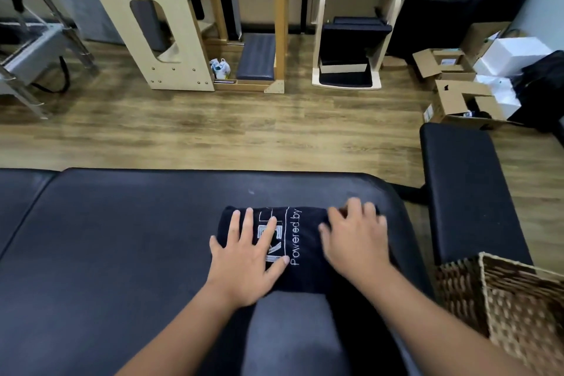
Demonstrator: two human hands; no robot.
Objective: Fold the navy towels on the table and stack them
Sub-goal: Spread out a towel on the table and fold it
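A folded navy towel [305, 275] with white stitched lettering lies on the dark padded table [122, 238], right of centre. My left hand [247, 256] rests flat on its left half, fingers spread. My right hand [355, 238] lies palm-down on its right half, fingers slightly curled over the far right edge and a little blurred. Neither hand grips the cloth. I see only this one towel on the table.
A woven wicker basket [518, 308] stands at the table's right front corner. A black padded bench [467, 192] sits to the right. Cardboard boxes [457, 101], wooden exercise equipment [146, 24] and a metal frame [30, 49] stand on the wood floor beyond.
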